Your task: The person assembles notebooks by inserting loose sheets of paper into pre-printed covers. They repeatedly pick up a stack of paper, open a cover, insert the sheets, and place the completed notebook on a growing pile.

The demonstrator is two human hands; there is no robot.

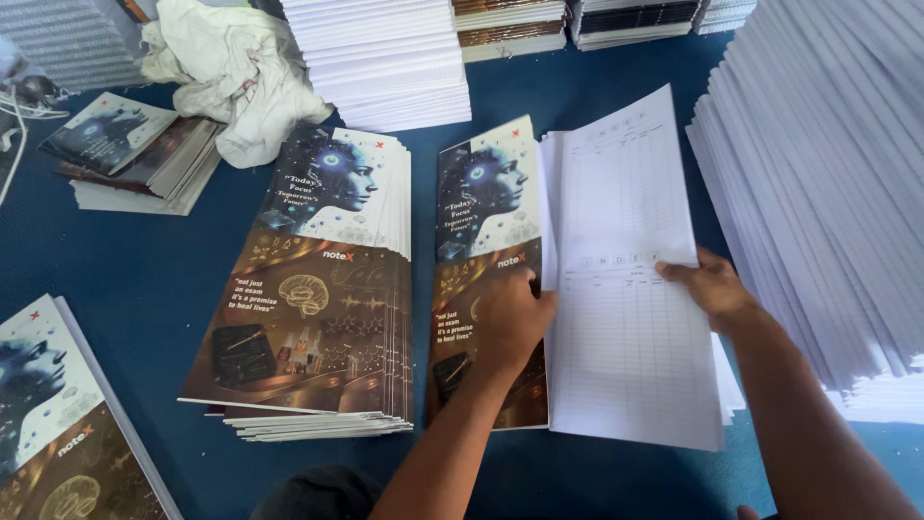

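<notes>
1. We press our left hand (pixel 510 323) flat on the glossy printed notebook cover (pixel 486 250), which lies on the blue table (pixel 144 279) just right of the stack of finished covers (pixel 322 289).
2. We pinch the white ruled index sheet (pixel 626 289) at its right edge with our right hand (pixel 707 287).
3. We judge that alignment at the spine fold matters most: keep the two hands apart and the sheet taut.
4. Square the edges before flattening the sheet.

Two hands (pixel 510 323), four printed-cover stacks (pixel 318 289), one cloth (pixel 236 72)
</notes>
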